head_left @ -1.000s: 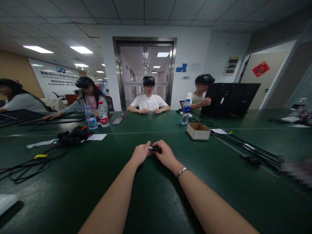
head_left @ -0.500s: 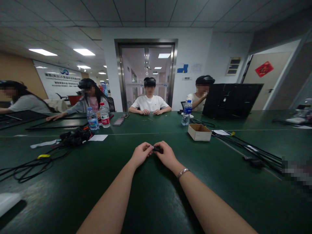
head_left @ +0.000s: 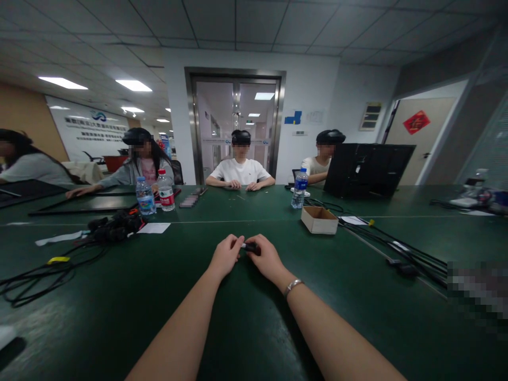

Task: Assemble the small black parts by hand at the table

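My right hand (head_left: 265, 256) grips a small black stick-like piece (head_left: 250, 246) with a short silvery end, held just above the green table (head_left: 254, 317). Its exact kind is too small to tell. Thumb and fingers of my left hand (head_left: 227, 255) are pinched together at the silvery end. Whether that hand holds a separate part is hidden by the fingers. Both hands are close together over the near middle of the table, and a silver bracelet (head_left: 294, 286) circles my right wrist.
Beyond my right hand stands an open cardboard box (head_left: 319, 222), with a water bottle (head_left: 299, 189) behind it. Black cables (head_left: 392, 246) run along the right. At left lie a black cable bundle (head_left: 113, 226) and two bottles, one red-capped (head_left: 165, 193). Several people sit around the table.
The silvery end now shows between my hands, which have drawn slightly apart. The view has shifted a little. The person at the back right has lowered a hand from the face.
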### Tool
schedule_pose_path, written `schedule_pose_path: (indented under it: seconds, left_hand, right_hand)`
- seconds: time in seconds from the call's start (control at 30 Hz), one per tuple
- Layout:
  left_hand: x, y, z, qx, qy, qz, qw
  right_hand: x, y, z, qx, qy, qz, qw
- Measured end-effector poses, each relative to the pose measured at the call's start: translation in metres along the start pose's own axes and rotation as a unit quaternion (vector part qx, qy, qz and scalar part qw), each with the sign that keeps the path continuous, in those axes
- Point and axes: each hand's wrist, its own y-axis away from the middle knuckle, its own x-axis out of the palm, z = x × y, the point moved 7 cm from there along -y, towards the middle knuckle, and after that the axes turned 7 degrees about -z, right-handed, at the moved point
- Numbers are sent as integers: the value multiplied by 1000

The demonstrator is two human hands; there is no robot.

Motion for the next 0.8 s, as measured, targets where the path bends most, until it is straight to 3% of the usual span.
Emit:
schedule_pose_path:
  seconds: [0.23, 0.57, 0.8]
  left_hand:
    - [6, 0, -1, 59, 52, 40, 996]
    - [8, -4, 8, 9, -24, 30, 999]
    - [7, -7, 6, -1, 40, 13, 999]
  right_hand:
    - [-1, -2, -3, -1, -3, -16, 1000]
    - [2, 0, 7, -19, 8, 15, 1000]
    - [2, -1, 1, -2, 4, 2, 1000]
